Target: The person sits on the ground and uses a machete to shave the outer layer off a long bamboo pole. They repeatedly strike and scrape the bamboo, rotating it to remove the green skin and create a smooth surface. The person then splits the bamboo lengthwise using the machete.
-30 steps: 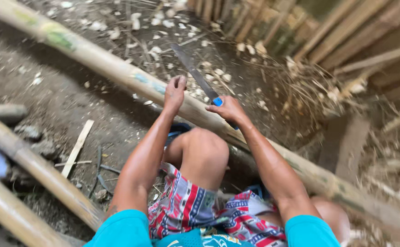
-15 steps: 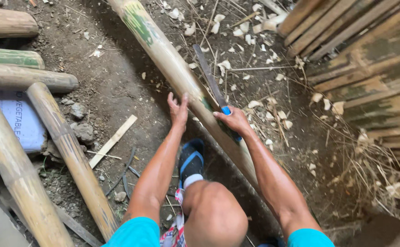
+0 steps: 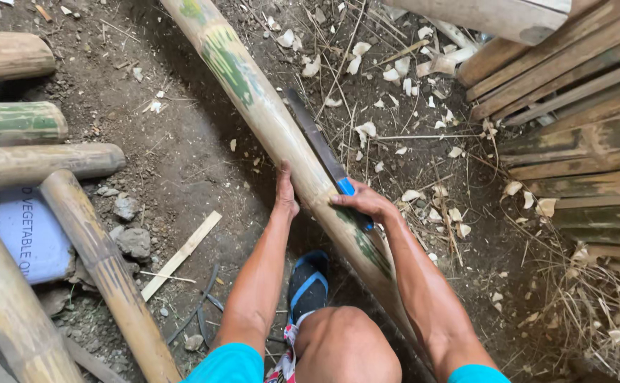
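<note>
My left hand (image 3: 284, 195) presses flat on the long green-tan bamboo pole (image 3: 267, 120); right hand (image 3: 364, 203), at 3 o'clock, grip clenched around blue-handled machete (image 3: 322, 152).

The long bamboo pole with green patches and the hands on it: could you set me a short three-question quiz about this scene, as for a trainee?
1. True or false: the left hand rests on the long bamboo pole with green patches.
2. What does the right hand grip? A) a blue-handled long flat blade B) a hammer C) a rope
3. Fill in: the blade lies along the pole's ____ side as seen in the head view.

Key
1. True; the palm presses on the pole.
2. A; the blue-handled long flat blade points away from the person.
3. Right; pale wood chips lie scattered on the dirt ground beyond it.
</note>
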